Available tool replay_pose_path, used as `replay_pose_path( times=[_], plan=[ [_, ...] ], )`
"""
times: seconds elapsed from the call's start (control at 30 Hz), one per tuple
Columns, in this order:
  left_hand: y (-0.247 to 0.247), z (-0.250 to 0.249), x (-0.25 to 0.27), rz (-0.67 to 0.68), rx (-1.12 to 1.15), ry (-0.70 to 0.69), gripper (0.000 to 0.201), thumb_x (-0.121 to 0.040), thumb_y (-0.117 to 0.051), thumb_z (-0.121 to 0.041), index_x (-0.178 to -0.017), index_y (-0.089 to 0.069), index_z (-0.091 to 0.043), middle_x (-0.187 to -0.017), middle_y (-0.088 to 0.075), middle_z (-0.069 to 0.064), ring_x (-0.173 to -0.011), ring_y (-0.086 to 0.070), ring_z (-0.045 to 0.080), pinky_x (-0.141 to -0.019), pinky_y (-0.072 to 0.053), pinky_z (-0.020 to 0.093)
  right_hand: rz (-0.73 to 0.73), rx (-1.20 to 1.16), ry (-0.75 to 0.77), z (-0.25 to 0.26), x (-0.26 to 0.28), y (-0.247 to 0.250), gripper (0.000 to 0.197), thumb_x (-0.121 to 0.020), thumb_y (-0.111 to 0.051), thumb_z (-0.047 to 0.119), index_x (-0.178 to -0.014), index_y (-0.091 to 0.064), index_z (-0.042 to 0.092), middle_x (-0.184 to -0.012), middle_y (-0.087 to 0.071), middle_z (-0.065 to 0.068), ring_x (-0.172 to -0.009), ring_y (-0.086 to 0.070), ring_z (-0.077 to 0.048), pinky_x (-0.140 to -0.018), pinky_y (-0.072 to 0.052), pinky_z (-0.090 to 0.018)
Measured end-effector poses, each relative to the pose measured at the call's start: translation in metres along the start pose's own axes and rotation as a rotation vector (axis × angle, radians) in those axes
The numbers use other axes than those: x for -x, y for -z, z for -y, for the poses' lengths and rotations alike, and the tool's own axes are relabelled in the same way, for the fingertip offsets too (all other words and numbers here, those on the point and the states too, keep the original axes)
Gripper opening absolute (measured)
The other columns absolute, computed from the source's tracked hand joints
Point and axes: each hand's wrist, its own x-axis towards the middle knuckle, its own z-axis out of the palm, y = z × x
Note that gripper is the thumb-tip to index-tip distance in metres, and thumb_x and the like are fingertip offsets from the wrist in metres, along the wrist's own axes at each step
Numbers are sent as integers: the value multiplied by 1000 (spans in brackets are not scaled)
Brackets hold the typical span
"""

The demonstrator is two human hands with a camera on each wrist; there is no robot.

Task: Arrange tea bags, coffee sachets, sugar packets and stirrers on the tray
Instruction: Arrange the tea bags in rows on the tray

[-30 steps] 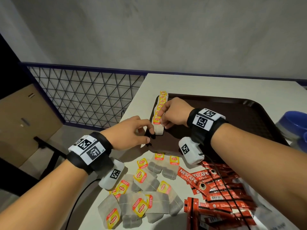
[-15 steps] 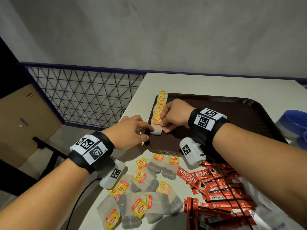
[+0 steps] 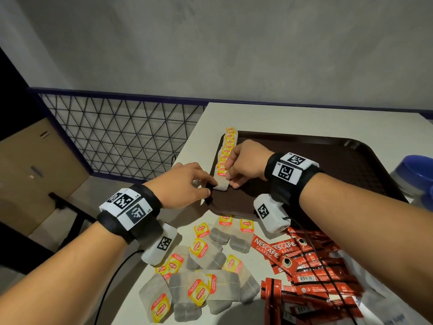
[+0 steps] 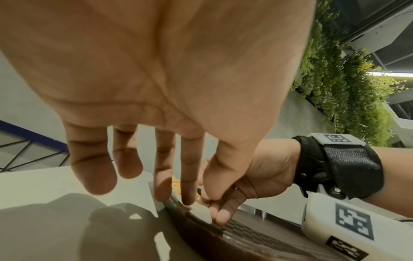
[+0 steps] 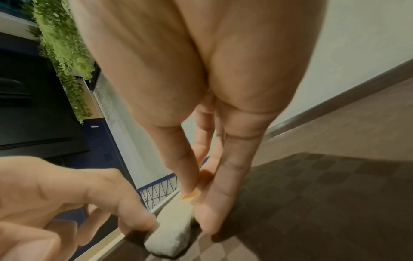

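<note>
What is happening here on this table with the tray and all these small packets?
A person is building a row of tea bags along the left edge of the brown tray. The left hand and the right hand both pinch the nearest tea bag at the row's near end. Loose tea bags and red coffee sachets lie on the table before the tray, not yet arranged.

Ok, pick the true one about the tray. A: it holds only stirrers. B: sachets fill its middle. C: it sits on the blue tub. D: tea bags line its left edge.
D: tea bags line the left edge of the tray, where the left hand and right hand hold the nearest bag; the sachets lie on the table.
</note>
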Motion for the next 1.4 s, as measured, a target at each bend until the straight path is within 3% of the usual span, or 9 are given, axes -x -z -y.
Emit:
replay_pose_path(
  times=[0.2, 0.33, 0.43, 0.57, 0.8, 1.0, 1.13, 1.23, 1.4],
  plan=[
    [9, -11, 14, -58, 85, -24, 18, -98, -64, -37, -115, -68, -43, -109, -60, -16, -91, -57, 7, -81, -43, 24, 11, 99, 30, 6, 22, 10, 19, -89, -77, 4, -106, -70, -1, -100, -77, -19, -84, -78, -32, -79, -66, -46],
    [21, -24, 38, -13, 82, -64, 6, -98, -64, -33, -96, -69, -36, -83, -66, -29, -74, -60, 2, -63, -42, 13, 68, 201, 133, 7, 60, 12, 13, -90, -79, 13, -101, -73, 10, -95, -78, -9, -87, -78, -27, -79, -66, -42],
    [22, -30, 60, 37, 60, -61, 9, -96, -65, -32, -89, -71, -31, -72, -64, -29, -63, -55, -4, -59, -40, 10, 169, 255, 206, 3, 95, 8, 9, -89, -81, 20, -95, -76, 21, -82, -76, 5, -77, -75, -10, -76, -62, -29],
    [8, -30, 83, 111, 44, -13, 3, -93, -71, -36, -92, -71, -33, -79, -68, -26, -67, -58, -5, -61, -40, 9, 260, 349, 249, -8, 129, -9, 8, -87, -83, 28, -92, -76, 27, -84, -77, 4, -77, -72, -8, -78, -59, -23],
    [-12, -36, 93, 112, 36, 62, 32, -83, -81, -48, -108, -65, -37, -91, -71, -13, -76, -63, -1, -74, -52, 22, 250, 376, 279, -16, 143, -33, 6, -88, -80, 24, -91, -76, 27, -83, -76, 5, -69, -67, -3, -70, -54, -14],
    [-22, -48, 91, 34, 2, 16, 24, -83, -82, -31, -103, -68, -32, -87, -67, -11, -79, -62, 5, -77, -53, 28, 279, 364, 310, -13, 156, -52, 6, -88, -82, 28, -90, -76, 27, -72, -69, 14, -66, -63, 0, -70, -55, -18],
    [-11, -49, 98, -69, 101, -51, 11, -83, -78, -23, -87, -69, -29, -74, -66, -15, -67, -61, 2, -70, -51, 21, 297, 386, 307, -12, 162, -54, 10, -88, -82, 33, -94, -74, 29, -77, -70, 11, -73, -67, -7, -77, -60, -30],
    [1, -48, 108, -155, 173, -100, 11, -87, -78, -22, -85, -71, -30, -82, -69, -18, -74, -64, 3, -70, -48, 18, 299, 372, 313, -12, 165, -56, 12, -87, -82, 34, -94, -73, 29, -79, -72, 9, -74, -69, -7, -78, -60, -31],
    [13, -39, 120, -291, 326, -98, 8, -93, -74, -21, -90, -73, -28, -85, -74, -10, -81, -69, 10, -84, -57, 35, 304, 448, 358, -4, 170, -69, 29, -87, -77, 54, -91, -72, 25, -78, -69, 7, -69, -61, -7, -72, -55, -32]
  ],
)
